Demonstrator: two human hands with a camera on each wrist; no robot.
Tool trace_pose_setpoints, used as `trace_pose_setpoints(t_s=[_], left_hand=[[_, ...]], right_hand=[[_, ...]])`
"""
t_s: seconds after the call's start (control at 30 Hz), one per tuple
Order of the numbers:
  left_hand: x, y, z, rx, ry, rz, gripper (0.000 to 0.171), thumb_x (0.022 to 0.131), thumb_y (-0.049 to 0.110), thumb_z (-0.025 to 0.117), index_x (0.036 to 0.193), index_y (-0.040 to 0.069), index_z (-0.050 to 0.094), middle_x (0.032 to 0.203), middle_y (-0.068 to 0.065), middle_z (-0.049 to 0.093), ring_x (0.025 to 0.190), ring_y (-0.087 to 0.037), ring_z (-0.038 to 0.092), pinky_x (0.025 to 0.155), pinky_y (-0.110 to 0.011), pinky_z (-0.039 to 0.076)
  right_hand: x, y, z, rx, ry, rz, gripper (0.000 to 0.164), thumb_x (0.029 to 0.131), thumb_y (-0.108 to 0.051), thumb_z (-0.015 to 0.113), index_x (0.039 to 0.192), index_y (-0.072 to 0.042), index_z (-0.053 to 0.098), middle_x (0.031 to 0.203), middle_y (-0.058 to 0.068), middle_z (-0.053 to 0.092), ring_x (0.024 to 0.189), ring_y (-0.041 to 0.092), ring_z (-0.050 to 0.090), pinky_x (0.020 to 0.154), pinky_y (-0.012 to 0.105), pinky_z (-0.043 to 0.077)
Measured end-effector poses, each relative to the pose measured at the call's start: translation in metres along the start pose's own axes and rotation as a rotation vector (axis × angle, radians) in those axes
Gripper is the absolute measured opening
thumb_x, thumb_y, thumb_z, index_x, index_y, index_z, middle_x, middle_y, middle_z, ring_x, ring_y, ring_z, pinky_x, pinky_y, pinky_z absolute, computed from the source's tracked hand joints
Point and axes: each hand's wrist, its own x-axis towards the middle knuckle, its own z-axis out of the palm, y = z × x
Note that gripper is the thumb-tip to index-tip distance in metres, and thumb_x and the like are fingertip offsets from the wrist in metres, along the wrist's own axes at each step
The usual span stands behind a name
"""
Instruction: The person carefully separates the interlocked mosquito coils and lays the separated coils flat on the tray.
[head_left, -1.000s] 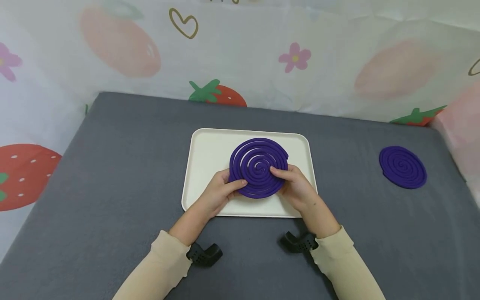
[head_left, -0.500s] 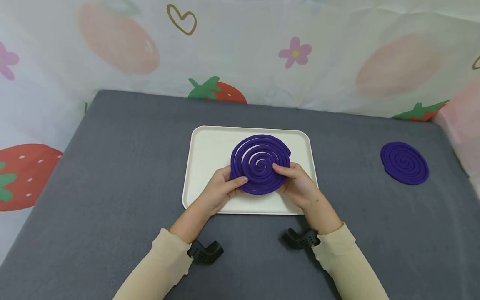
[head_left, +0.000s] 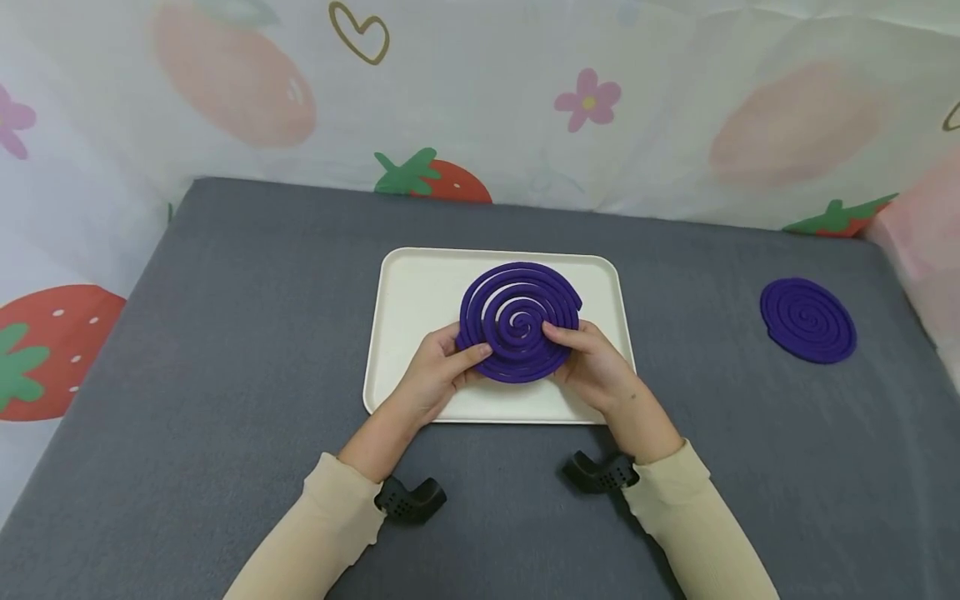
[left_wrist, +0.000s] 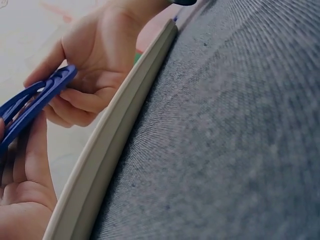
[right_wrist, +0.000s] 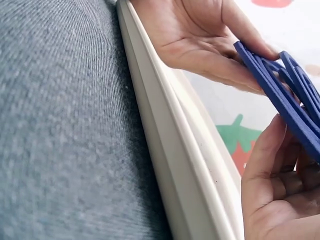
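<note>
A purple spiral mat (head_left: 510,368), shaped like a coil trivet, is held up over a cream tray (head_left: 411,283). My left hand (head_left: 431,375) pinches its lower left edge, thumb on top and fingers underneath. On the lower right my right hand (head_left: 600,375) grips it the same way, with the thumb near the spiral's middle. Both wrist views show the mat tilted and raised above the tray, with thin gaps between its coils. In the left wrist view the mat's edge (left_wrist: 30,107) sits between the two hands. The fingers behind it are partly hidden in the head view.
A second purple spiral mat (head_left: 807,321) lies flat on the grey cloth (head_left: 247,333) at the right. Behind the table hangs a white curtain (head_left: 480,83) printed with strawberries and flowers. Black wrist cameras (head_left: 411,502) sit below the sleeves.
Both hands keep the same grip on the mat, which stays over the tray. The head view has shifted slightly, so the whole scene sits a little higher and then lower-framed; little else differs.
</note>
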Motion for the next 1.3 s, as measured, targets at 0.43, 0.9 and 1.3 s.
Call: trace_pose_setpoints(t_s=[0.43, 0.9, 1.3], left_hand=[[0.000, 0.000, 0.000, -0.038, 0.097, 0.040, 0.039, 0.092, -0.011, 0.045, 0.129, -0.019, 0.037, 0.097, 0.001, 0.067, 0.087, -0.011, 0.066, 0.076, -0.026, 0.056], [0.002, 0.000, -0.001, -0.095, 0.149, 0.081, 0.032, 0.094, -0.010, 0.043, 0.126, -0.017, 0.041, 0.094, -0.001, 0.068, 0.084, -0.013, 0.068, 0.076, -0.027, 0.056], [0.001, -0.001, -0.003, -0.165, 0.132, 0.069, 0.031, 0.096, -0.008, 0.039, 0.127, -0.014, 0.040, 0.095, -0.002, 0.069, 0.085, -0.013, 0.068, 0.075, -0.027, 0.056]], right_hand=[[0.001, -0.005, -0.002, 0.012, 0.064, -0.082, 0.021, 0.094, 0.004, 0.051, 0.091, -0.007, 0.068, 0.084, 0.005, 0.069, 0.075, 0.014, 0.066, 0.067, 0.026, 0.056], [0.003, -0.004, 0.001, -0.121, 0.199, -0.307, 0.033, 0.091, 0.012, 0.051, 0.080, -0.011, 0.071, 0.078, 0.002, 0.066, 0.069, 0.012, 0.064, 0.064, 0.023, 0.055], [0.005, 0.001, 0.006, -0.311, 0.274, -0.519, 0.037, 0.082, 0.021, 0.056, 0.081, -0.013, 0.072, 0.077, 0.002, 0.068, 0.067, 0.012, 0.065, 0.063, 0.025, 0.057]])
